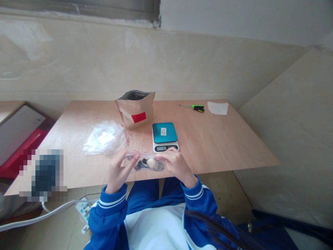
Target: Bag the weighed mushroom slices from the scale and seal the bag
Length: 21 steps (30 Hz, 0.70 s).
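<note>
A small clear zip bag (148, 164) with dark and pale pieces inside hangs between my hands at the table's front edge. My left hand (121, 166) pinches its top left corner between thumb and fingers. At the top right corner, my right hand (174, 163) grips the bag's rim. Just beyond my right hand is a kitchen scale (164, 133) with a teal plate and a small display. A brown paper pouch (138, 110) with a red label stands open at the top behind the bag. Left of the pouch lies a pile of clear bags (104, 137).
A green and black screwdriver (195, 107) and a white paper piece (218, 108) lie at the back right of the wooden table (223, 146). A blurred dark object (47, 175) sits at the left. A power strip (84, 210) and a white cable are below the left edge.
</note>
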### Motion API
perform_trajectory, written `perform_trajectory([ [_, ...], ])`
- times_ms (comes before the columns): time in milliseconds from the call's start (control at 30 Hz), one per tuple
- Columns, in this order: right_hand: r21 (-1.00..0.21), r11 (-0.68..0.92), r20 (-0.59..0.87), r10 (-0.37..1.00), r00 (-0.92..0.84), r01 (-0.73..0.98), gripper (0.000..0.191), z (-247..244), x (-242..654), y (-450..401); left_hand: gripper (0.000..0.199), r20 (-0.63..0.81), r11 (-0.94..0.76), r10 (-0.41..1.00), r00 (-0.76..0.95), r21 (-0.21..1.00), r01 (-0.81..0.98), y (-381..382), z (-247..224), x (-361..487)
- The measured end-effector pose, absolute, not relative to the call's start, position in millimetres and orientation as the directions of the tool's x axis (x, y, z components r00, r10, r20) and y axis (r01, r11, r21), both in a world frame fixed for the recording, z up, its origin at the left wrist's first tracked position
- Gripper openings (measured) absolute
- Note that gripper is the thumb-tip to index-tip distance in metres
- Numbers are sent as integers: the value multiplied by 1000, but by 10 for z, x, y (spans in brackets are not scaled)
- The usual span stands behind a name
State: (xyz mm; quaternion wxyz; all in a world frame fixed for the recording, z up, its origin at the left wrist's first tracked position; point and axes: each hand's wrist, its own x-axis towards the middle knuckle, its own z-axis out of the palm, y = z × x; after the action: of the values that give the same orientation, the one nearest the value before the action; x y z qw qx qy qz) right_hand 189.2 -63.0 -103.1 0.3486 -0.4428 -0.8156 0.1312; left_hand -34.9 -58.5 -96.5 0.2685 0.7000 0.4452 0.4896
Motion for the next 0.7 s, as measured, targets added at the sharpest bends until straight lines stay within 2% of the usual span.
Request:
perform_trajectory([
  [133, -595, 543, 389, 840, -379, 593, 24, -1008, 1924, -627, 17, 377, -377, 924, 57, 878, 295, -581, -1012, -336],
  [233, -671, 500, 325, 862, -390, 548, 25, -999, 1999, -623, 28, 324, -305, 945, -53, 927, 218, -572, -1066, -329],
  [400, -716, 436, 288, 896, -337, 545, 27, -1038, 2098, -609, 44, 245, -229, 962, -124, 965, 129, -553, -1123, -281],
  [533, -814, 383, 235, 905, -355, 437, 31, -1023, 2099, -600, 43, 175, -171, 960, -218, 985, 37, -542, -1164, -213],
  [633, -906, 282, 161, 918, -361, 314, 40, -998, 2131, -617, 41, 107, -146, 942, -317, 984, -102, -527, -1190, -174],
  [700, -927, 239, 143, 937, -318, 290, 43, -987, 2162, -638, 38, 38, -114, 934, -355, 974, -196, -511, -1200, -149],
])
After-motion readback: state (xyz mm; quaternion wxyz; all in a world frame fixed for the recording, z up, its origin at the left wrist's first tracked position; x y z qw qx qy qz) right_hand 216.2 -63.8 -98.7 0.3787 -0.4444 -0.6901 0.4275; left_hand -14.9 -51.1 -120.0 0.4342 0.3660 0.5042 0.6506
